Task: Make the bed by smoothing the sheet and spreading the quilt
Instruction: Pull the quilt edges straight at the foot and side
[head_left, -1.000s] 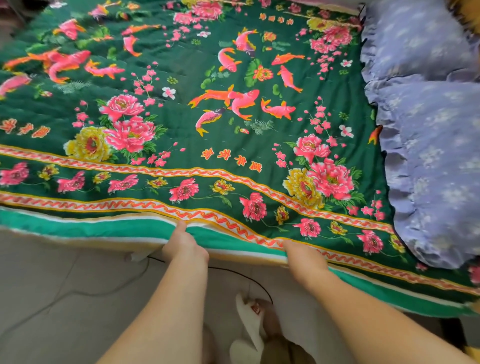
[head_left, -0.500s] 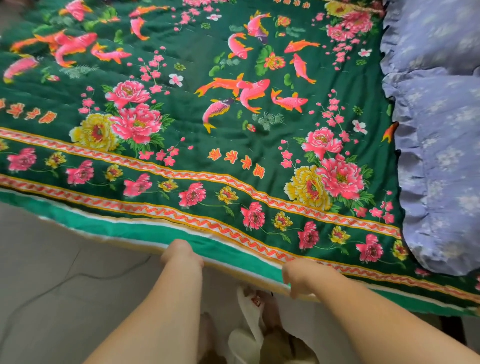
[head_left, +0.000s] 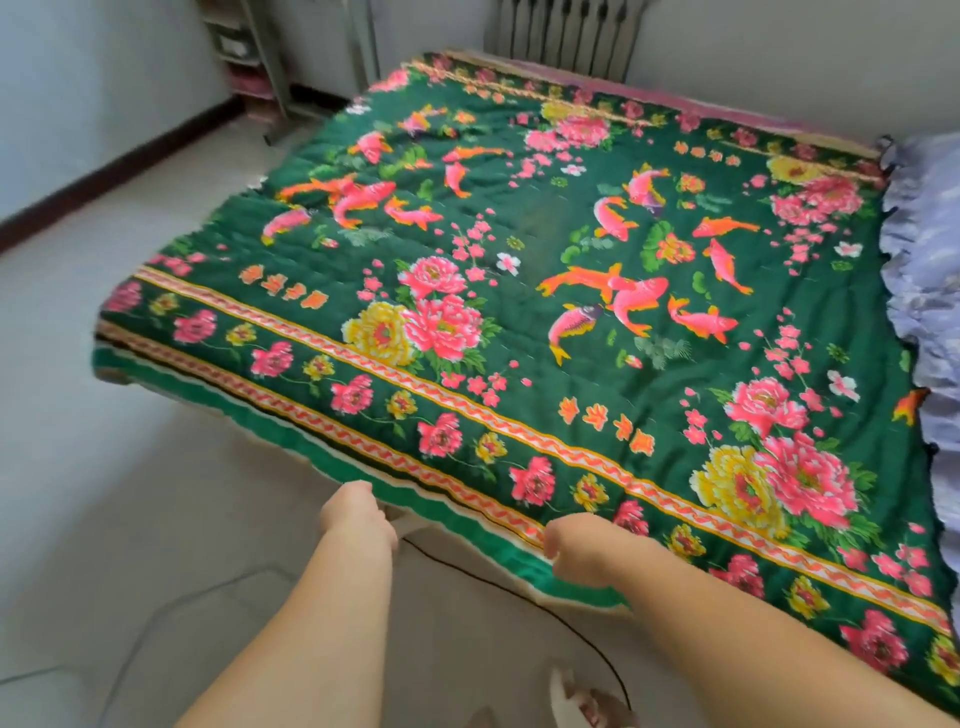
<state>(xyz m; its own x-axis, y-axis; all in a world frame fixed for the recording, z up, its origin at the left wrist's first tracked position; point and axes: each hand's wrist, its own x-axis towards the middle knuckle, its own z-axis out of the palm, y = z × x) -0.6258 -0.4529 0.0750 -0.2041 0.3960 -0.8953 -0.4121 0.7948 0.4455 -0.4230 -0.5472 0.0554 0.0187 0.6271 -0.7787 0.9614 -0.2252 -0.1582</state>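
Right, one quilt (head_left: 519, 270) lies spread flat across the bed, dark green, printed with pink and orange fish, big pink and yellow flowers, and two red-and-yellow border stripes above a bright green hem. Both my hands are on the near edge: my left hand (head_left: 356, 519) and my right hand (head_left: 576, 548) each have fingers curled round that hem. Lilac frilled pillows (head_left: 930, 291) sit along the quilt's right side. One black cable (head_left: 519, 587) trails over the pale floor (head_left: 130, 519) below.

quilt (head_left: 545, 270) on bed | pillows (head_left: 930, 291) at right (overlapping quilt) | radiator (head_left: 563, 31) behind
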